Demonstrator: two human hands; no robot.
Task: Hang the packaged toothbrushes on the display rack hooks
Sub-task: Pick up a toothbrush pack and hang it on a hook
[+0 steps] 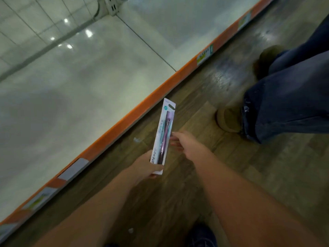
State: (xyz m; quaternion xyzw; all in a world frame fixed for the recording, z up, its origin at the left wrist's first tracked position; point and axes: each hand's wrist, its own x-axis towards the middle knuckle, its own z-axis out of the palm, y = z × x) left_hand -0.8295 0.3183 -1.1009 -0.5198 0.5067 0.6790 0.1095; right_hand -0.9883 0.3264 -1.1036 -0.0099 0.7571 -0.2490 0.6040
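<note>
A long white toothbrush package (163,132) with a purple brush inside points up and away from me over the wooden floor. My left hand (145,167) grips its lower end. My right hand (185,144) is just right of the package's middle, fingers apart and stretched toward it, fingertips at its edge. No display hooks are in view; the picture is blurred by motion.
A white shelf (80,82) with an orange front edge (114,129) and price labels (204,55) runs diagonally on the left. Another person's legs in blue jeans (284,104) and brown shoes (229,120) stand at the right on the wooden floor.
</note>
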